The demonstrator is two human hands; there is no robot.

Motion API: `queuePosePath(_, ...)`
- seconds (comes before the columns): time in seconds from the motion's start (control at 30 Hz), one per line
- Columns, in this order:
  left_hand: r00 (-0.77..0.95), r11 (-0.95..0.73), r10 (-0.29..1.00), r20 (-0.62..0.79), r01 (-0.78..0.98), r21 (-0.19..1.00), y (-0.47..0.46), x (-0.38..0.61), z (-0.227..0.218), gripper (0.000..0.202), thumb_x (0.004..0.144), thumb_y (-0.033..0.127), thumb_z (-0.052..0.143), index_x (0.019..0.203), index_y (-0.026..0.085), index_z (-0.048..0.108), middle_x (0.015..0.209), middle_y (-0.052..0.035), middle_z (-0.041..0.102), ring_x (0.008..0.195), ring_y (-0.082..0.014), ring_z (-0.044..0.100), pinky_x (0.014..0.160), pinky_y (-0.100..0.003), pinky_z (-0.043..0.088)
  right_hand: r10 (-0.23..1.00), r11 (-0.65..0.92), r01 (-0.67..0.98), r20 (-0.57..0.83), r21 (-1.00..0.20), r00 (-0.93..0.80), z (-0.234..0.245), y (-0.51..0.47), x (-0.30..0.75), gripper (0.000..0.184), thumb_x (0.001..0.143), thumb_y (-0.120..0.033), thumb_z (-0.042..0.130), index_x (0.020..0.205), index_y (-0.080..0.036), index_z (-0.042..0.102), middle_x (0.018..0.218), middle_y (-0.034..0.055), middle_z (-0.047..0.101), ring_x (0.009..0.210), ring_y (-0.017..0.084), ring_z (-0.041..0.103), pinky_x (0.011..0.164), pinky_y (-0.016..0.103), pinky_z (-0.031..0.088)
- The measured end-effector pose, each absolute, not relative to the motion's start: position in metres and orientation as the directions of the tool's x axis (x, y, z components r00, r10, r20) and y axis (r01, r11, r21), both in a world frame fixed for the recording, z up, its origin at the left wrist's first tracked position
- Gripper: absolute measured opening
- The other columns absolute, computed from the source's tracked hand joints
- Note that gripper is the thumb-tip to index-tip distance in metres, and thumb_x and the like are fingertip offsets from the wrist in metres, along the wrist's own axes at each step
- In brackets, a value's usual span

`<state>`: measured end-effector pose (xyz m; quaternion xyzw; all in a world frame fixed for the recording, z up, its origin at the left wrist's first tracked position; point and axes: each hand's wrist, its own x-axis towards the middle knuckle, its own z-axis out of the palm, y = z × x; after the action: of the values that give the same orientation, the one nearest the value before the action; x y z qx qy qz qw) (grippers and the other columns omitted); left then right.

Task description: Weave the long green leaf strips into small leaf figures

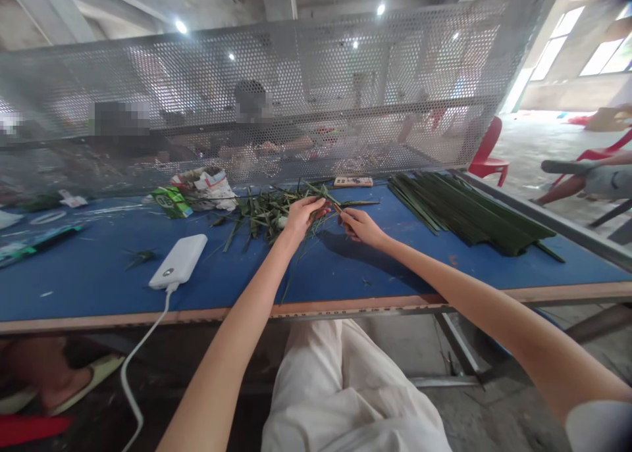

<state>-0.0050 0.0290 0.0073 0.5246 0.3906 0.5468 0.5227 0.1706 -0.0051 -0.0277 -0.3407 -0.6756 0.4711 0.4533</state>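
Note:
Above the blue table, my left hand (pixel 303 216) pinches green leaf strips (pixel 334 203) between thumb and fingers. My right hand (pixel 360 227) is just to the right, its fingers closed on the lower end of the same strips. How the strips cross between my fingers is too small to make out. Behind and left of my left hand lies a loose heap of cut leaf pieces (pixel 264 212). Long dark green leaves (pixel 474 215) lie in a flat stack on the table's right side.
A white power bank (pixel 180 261) with a cable lies on the blue table (pixel 336 274) at left. Behind it are a green packet (pixel 171 202) and a crumpled printed bag (pixel 212 187). A perforated metal screen (pixel 316 103) borders the far edge, with people beyond.

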Motion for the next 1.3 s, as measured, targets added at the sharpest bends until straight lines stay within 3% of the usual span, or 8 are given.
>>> queuePosePath(0.2, 0.051, -0.098, 0.992, 0.114, -0.24, 0.966, 0.026, -0.005, 0.01, 0.006, 0.073, 0.019, 0.072, 0.074, 0.013, 0.071, 0.085, -0.0078, 0.075, 0.082, -0.0159, 0.07, 0.085, -0.03, 0.053, 0.88, 0.32, 0.011, 0.292, -0.948, -0.375, -0.025, -0.008, 0.17, 0.027, 0.094, -0.042, 0.045, 0.078, -0.021, 0.046, 0.042, -0.0097, 0.037, 0.03, 0.006, 0.029, 0.031, 0.018, 0.027)
queuePosePath(0.53, 0.083, -0.089, 0.991, 0.11, -0.225, 0.97, 0.029, -0.004, 0.008, 0.006, 0.073, 0.019, 0.074, 0.073, 0.014, 0.071, 0.086, -0.0088, 0.075, 0.085, -0.0177, 0.07, 0.086, -0.031, 0.054, 0.871, 0.321, 0.022, 0.286, -0.947, -0.399, -0.022, -0.01, 0.169, 0.028, 0.093, -0.043, 0.046, 0.078, -0.02, 0.047, 0.04, -0.0091, 0.041, 0.028, 0.006, 0.033, 0.03, 0.018, 0.027)
queuePosePath(0.93, 0.127, -0.096, 0.985, 0.119, -0.174, 0.98, 0.034, -0.001, 0.001, 0.011, 0.068, 0.02, 0.078, 0.074, 0.014, 0.07, 0.081, -0.0064, 0.074, 0.073, -0.0159, 0.069, 0.082, -0.032, 0.054, 0.867, 0.328, -0.002, 0.302, -0.945, -0.396, -0.028, -0.006, 0.169, 0.027, 0.093, -0.043, 0.045, 0.08, -0.02, 0.046, 0.042, -0.0093, 0.039, 0.03, 0.006, 0.032, 0.029, 0.018, 0.026)
queuePosePath(1.3, 0.104, -0.143, 0.981, 0.165, -0.19, 0.971, 0.028, 0.004, -0.002, 0.013, 0.073, 0.026, 0.076, 0.079, 0.016, 0.072, 0.087, -0.0051, 0.075, 0.071, -0.0131, 0.069, 0.073, -0.026, 0.053, 0.871, 0.407, 0.122, 0.345, -0.905, -0.351, -0.029, -0.014, 0.163, 0.03, 0.099, -0.045, 0.037, 0.08, -0.022, 0.042, 0.048, -0.0074, 0.043, 0.033, 0.007, 0.037, 0.032, 0.018, 0.03)
